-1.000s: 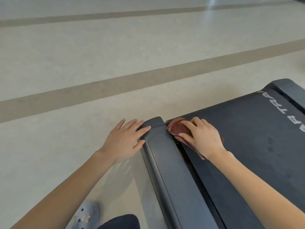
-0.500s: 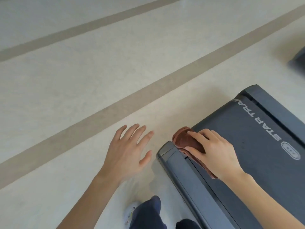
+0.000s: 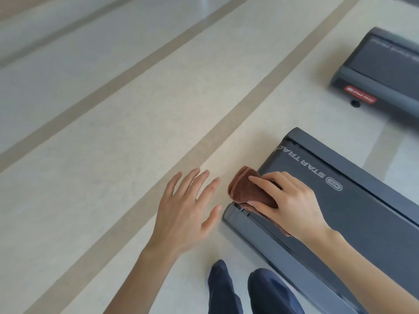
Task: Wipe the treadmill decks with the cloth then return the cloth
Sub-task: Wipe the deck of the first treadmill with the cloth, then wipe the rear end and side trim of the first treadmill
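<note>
Risk, judged from the corner: could have swept the folded brown cloth [image 3: 247, 191] clean off the end of the near treadmill deck [image 3: 362, 211], with one fold overhanging the deck's edge at about 9 o'clock. Might then have dropped it on the floor [image 3: 102, 143], or caught a fold in the gap beside the side rail [image 3: 272, 241]. Might also have left the deck's far side unwiped, well apart from the cloth at 3 o'clock.

Gripped the cloth in the right hand [image 3: 292, 205], fingers laid over the top and thumb pressed against the near fold. Held the left hand [image 3: 183, 211] released at 9 o'clock from the cloth, fingers straight and spread, grasping nothing. Could not tell whether it touched the floor.

Counted one cloth, two hands and two treadmills, the second treadmill [image 3: 385, 64] well apart at 1 o'clock of the view. Counted also two dark trouser legs [image 3: 267, 291] at 6 o'clock and at least two tan floor stripes [image 3: 265, 87].
</note>
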The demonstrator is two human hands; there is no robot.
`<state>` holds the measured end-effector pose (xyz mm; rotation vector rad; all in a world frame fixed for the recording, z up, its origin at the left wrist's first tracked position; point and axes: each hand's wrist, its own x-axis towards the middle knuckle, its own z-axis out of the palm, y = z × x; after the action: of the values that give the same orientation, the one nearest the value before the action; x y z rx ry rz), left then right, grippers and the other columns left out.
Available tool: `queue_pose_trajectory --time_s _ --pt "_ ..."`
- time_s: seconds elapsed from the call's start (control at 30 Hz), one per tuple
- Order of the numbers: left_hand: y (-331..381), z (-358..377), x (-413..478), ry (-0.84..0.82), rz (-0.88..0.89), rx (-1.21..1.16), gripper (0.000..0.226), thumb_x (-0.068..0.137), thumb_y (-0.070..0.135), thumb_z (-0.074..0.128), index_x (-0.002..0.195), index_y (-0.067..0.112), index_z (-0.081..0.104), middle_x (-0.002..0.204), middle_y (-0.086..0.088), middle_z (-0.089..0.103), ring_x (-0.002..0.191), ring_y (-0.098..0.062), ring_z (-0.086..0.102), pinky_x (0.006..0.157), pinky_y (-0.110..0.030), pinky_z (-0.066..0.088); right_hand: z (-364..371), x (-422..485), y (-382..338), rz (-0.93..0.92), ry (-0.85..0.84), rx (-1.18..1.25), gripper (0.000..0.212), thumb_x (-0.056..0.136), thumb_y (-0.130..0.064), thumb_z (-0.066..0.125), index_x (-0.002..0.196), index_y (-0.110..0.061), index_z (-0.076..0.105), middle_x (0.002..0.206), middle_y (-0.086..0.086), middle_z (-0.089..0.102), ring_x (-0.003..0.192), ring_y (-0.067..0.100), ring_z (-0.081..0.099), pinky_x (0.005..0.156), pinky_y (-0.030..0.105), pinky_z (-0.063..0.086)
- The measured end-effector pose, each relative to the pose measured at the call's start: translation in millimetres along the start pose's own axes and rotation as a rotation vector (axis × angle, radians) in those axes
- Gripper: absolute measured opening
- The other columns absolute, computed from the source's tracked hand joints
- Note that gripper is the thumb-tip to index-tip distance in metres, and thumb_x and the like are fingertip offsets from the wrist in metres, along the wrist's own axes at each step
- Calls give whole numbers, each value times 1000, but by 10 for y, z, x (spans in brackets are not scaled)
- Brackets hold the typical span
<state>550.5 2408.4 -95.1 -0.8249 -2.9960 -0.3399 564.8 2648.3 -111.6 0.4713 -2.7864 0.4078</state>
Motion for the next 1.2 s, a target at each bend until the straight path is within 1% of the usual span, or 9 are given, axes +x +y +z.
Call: queue_pose_trajectory --time_s 0.2,0.37,0.43,0.63,0.73,0.8,0.97,1.07,1.2 --pt "-38 -468 162 -23 45 25 51 90 45 34 129 20 55 132 -5 56 125 -25 49 103 -49 39 -443 100 -102 95 15 -22 41 89 -50 53 111 -19 69 95 -1 66 77 19 62 60 28 51" --pt "-21 -542 473 -68 106 -7 49 88 44 42 130 21 54 133 -6 55 127 -26 47 105 -51 37 -533 234 -16 160 37 -41 37 84 -43 65 110 -17 69 92 1 66 76 23 63 61 28 51" --pt "-40 -527 661 -84 140 -21 49 88 42 43 130 21 54 134 -6 55 128 -26 47 105 -51 36 -522 315 43 205 41 -56 36 83 -42 65 109 -17 69 91 1 66 76 23 63 60 28 50" --pt "-318 -580 1446 -141 242 -27 52 90 44 30 130 21 54 133 -4 55 128 -24 46 107 -50 34 -430 696 265 438 4 -41 41 81 -44 64 113 -18 68 94 1 66 81 23 62 62 30 51" --pt "-539 -648 1936 -153 305 -26 50 91 43 32 131 21 53 133 -3 55 129 -23 45 108 -49 33 -409 942 384 570 -3 -26 42 80 -44 66 114 -20 67 95 -1 65 84 21 62 61 30 51" --pt "-659 -687 2255 -147 350 -15 49 90 42 34 132 22 52 133 -2 55 129 -22 45 109 -47 32 -404 1098 458 648 33 -32 40 78 -42 70 113 -21 67 94 -2 64 84 20 62 61 29 50" --pt "-791 -714 2962 -168 481 -21 50 91 42 33 134 23 50 136 -1 52 132 -21 40 111 -46 28 -436 1427 563 755 97 -62 40 77 -41 72 111 -21 68 94 -3 64 84 19 62 62 25 46" --pt "-769 -684 3353 -192 566 -39 51 91 43 31 134 23 49 137 -1 51 133 -21 40 111 -46 28 -456 1547 582 825 114 -94 41 77 -43 69 112 -21 67 94 -3 64 83 18 61 62 26 46" --pt "-672 -551 3832 -242 750 -53 51 91 45 30 136 25 46 139 -1 49 135 -20 37 112 -46 27 -441 1714 624 947 122 -129 44 80 -49 59 113 -21 67 95 -2 64 83 19 61 62 30 52"
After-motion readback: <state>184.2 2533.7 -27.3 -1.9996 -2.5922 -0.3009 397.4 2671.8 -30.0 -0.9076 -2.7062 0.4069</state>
